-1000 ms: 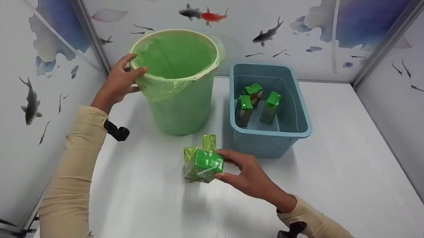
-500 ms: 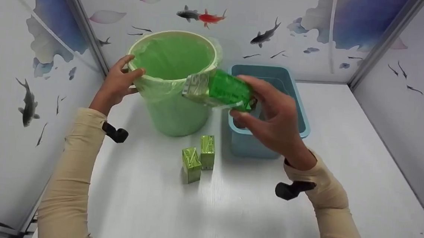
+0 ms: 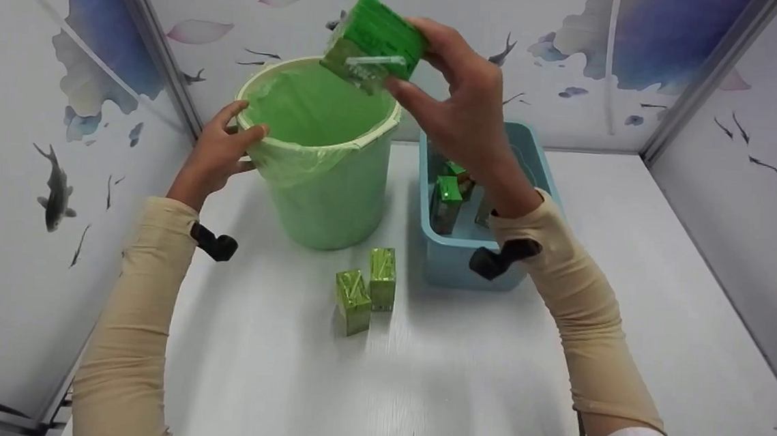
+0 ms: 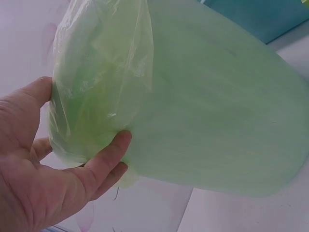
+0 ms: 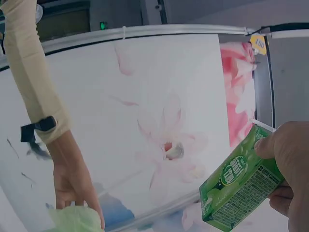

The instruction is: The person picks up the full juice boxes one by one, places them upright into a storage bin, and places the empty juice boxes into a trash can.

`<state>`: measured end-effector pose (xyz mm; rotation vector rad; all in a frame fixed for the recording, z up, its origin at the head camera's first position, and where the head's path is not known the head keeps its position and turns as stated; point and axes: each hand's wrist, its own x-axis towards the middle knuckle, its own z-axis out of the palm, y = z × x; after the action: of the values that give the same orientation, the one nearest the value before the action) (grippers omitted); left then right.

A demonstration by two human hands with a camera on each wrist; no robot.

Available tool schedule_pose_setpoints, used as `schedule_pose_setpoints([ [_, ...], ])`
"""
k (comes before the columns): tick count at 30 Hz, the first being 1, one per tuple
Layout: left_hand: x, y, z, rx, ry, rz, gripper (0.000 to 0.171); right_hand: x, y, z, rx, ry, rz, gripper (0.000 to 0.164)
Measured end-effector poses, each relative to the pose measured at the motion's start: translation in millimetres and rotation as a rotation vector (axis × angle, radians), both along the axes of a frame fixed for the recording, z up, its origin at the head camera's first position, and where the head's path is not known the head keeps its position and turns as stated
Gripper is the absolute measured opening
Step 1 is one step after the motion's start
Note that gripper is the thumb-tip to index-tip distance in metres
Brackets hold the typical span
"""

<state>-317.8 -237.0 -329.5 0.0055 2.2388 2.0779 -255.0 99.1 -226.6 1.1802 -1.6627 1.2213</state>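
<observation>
My left hand [image 3: 215, 151] grips the near-left rim of a green trash bin [image 3: 335, 200], fingers spread over its bag-lined edge. In the left wrist view, fingers press the thin green bag [image 4: 111, 58] against the outer wall. Above the bin's opening, my right hand [image 3: 465, 100] pinches a green juice box [image 3: 380, 39] between thumb and fingers. The box tilts, with a wrapped straw along one side; the right wrist view shows its printed label. Two yellow-green juice boxes [image 3: 352, 302] [image 3: 382, 279] stand on the white table in front of the bin.
A blue tub [image 3: 474, 265] stands right of the bin, holding green-topped drink boxes [image 3: 447, 201], partly behind the right forearm. White panels [image 3: 738, 201] printed with fish enclose the table [image 3: 267, 387] at the back and sides.
My right hand has lifted the green juice box from beside the two yellow-green boxes, up and away, to above the bin, tilting it. The left hand stays on the rim.
</observation>
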Motion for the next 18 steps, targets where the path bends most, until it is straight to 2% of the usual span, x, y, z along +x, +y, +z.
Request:
schedule_pose_setpoints([
  [4, -0.1, -0.4, 2.6, -0.018, 0.009, 0.003, 0.084, -28.9, -4.9, 6.4, 0.048, -0.059, -0.033, 0.045],
  [8, -1.1, 0.1, 4.0, -0.025, 0.006, 0.001, 0.085, -51.5, -10.4, 4.3, 0.09, -0.142, -0.08, 0.046],
  [13, -0.8, 1.6, 2.9, -0.013, -0.003, 0.008, 0.084, -75.6, -21.7, -7.2, 0.119, -0.351, -0.135, 0.046],
  [18, 0.5, 1.2, 1.1, -0.017, -0.006, 0.008, 0.084, -98.0, -34.9, -27.5, 0.168, -0.523, -0.17, 0.048],
])
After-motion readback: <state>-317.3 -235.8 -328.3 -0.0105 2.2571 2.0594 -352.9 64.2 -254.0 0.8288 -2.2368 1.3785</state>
